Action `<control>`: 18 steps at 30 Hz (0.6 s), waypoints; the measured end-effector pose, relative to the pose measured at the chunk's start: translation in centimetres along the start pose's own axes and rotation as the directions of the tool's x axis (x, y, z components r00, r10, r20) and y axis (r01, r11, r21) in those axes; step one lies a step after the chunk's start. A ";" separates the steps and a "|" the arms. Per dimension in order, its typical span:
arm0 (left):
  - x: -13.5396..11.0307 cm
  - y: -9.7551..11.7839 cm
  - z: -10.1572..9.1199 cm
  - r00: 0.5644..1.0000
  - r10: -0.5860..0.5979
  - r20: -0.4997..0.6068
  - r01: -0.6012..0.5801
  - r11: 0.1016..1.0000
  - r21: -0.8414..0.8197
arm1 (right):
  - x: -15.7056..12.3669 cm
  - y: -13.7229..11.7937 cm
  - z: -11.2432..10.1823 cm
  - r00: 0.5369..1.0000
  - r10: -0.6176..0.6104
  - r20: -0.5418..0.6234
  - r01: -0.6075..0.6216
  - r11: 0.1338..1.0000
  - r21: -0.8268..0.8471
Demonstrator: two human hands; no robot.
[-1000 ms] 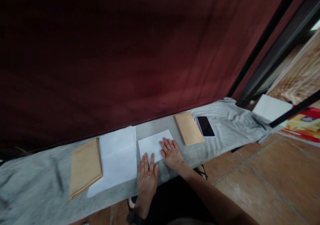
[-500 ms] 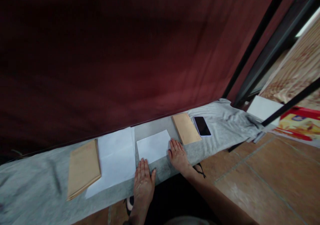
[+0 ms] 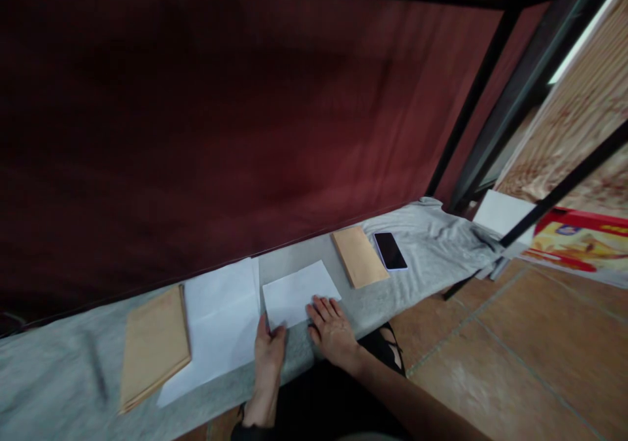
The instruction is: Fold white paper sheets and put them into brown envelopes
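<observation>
A small folded white sheet [image 3: 297, 290] lies on the grey cloth [image 3: 59, 375] that covers a long bench. My left hand [image 3: 269, 349] is at the sheet's near left corner, turned edge-on, with thumb and fingers closing on that corner. My right hand [image 3: 332, 326] lies flat with fingers spread, its fingertips on the sheet's near right edge. A larger stack of white paper [image 3: 220, 326] sits just to the left of the small sheet.
A brown envelope stack [image 3: 153, 344] lies at the left of the white paper. Another brown envelope [image 3: 359, 256] and a black phone [image 3: 390, 250] lie to the right. A dark red curtain [image 3: 220, 120] hangs behind the bench. Tiled floor [image 3: 515, 356] lies to the right.
My right hand slid off the sheet to its right side, then came back onto its near edge. My left hand turned from flat to edge-on at the sheet's corner. The camera tilted slightly.
</observation>
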State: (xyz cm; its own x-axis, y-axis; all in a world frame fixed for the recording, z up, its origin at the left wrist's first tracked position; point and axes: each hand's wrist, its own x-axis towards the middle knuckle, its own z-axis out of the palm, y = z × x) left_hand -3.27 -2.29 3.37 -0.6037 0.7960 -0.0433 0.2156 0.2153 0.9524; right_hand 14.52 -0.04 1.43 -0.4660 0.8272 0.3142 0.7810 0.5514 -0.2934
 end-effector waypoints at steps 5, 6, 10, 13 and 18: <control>-1.8 3.6 0.7 0.993 -0.037 0.112 0.065 0.964 -0.256 | 1.5 -1.1 -1.5 0.998 0.066 0.014 -0.068 0.980 0.189; -2.2 4.7 0.8 0.987 -0.029 0.159 0.075 0.954 -0.290 | 2.0 -1.5 -2.0 0.996 0.092 0.017 -0.093 0.952 0.293; -3.2 8.0 0.6 0.985 0.003 0.175 0.066 0.920 -0.386 | 4.3 -2.5 -4.3 0.951 0.297 0.086 -0.227 0.482 0.846; -3.0 7.7 0.6 0.997 -0.031 0.069 0.053 0.937 -0.344 | 5.2 -2.6 -5.6 0.889 0.390 0.240 -0.218 -0.101 0.971; -2.2 3.7 1.7 0.980 -0.093 0.176 0.133 0.964 -0.230 | 4.5 -1.7 -5.2 0.804 0.418 0.423 -0.189 -0.495 0.848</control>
State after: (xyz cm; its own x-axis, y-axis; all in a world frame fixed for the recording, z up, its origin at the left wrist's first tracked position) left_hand 0.15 -2.26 6.52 -0.4766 0.8596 -0.1841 -0.0485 0.1834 0.9818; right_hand 13.23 2.19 8.03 -0.2245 0.9414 -0.2518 -0.6511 -0.3372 -0.6799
